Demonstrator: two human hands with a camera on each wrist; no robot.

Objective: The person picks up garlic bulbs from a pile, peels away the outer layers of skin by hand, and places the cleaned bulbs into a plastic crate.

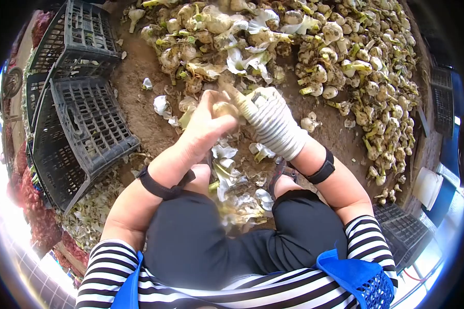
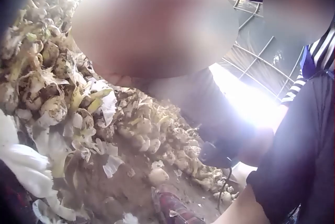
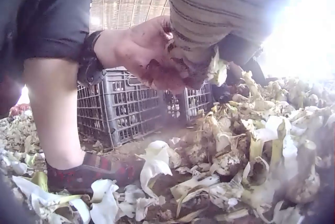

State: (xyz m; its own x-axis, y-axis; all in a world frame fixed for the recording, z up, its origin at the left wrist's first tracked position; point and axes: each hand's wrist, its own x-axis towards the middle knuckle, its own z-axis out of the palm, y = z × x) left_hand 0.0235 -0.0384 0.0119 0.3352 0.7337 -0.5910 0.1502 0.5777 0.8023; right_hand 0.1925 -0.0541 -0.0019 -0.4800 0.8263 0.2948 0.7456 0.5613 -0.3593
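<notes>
In the head view the bare left hand [image 1: 203, 126] grips a garlic bulb [image 1: 224, 109] between thumb and curled fingers. Against the bulb's right side is the right hand [image 1: 276, 123], in a striped, dirty white glove, its fingers bent and one digit stretched along the top of the bulb. The right wrist view has the gloved hand [image 3: 220, 12] meeting the bare hand [image 3: 144, 54], with a pale green-white piece [image 3: 217, 70] by the gloved fingers; exact finger contact is hidden. Blurring covers much of the left wrist view, where hand contact cannot be made out.
A large heap of garlic [image 1: 376, 77] spreads ahead and to the right. Black plastic crates [image 1: 93, 116] stand at the left, another crate [image 1: 399, 229] at the lower right. Loose white skins [image 1: 161, 105] lie on the brown ground [image 1: 139, 67] and between the feet.
</notes>
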